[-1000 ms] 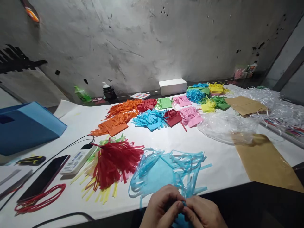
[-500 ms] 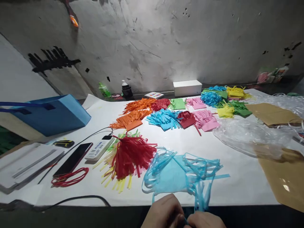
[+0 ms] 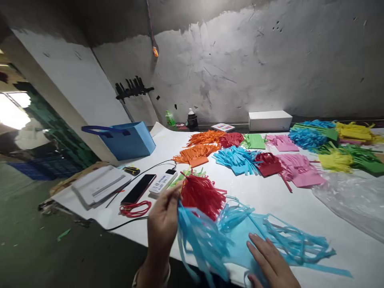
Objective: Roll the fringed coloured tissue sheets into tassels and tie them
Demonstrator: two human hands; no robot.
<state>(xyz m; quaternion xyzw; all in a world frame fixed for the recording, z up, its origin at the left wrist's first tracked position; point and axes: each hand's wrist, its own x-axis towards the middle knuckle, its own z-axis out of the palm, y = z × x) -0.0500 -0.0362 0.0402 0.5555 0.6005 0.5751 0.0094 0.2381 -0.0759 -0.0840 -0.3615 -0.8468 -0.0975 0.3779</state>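
Note:
My left hand (image 3: 163,222) pinches the top of a light-blue tissue-paper tassel (image 3: 199,236), whose strands hang down and to the right. Just behind it a red tassel (image 3: 202,196) lies on the table, with pale green strips (image 3: 196,173) showing past it. Fingers apart, my right hand (image 3: 271,260) rests at the near side of a light-blue fringed tissue sheet (image 3: 243,234). Long loose strands (image 3: 306,244) spread from that sheet to the right. The hanging tassel covers part of the sheet's left side.
Fringed paper bundles in several colours, such as an orange one (image 3: 195,156) and a pink one (image 3: 303,170), line the back. Clear plastic (image 3: 351,204) lies at right. A phone (image 3: 139,189), power bank (image 3: 162,183), red cord (image 3: 136,209) and blue bag (image 3: 129,140) are at left.
The view has turned left. My hands, close together at the near edge before, have separated. The left has risen leftward with the blue tassel; the right is now spread at the blue sheet.

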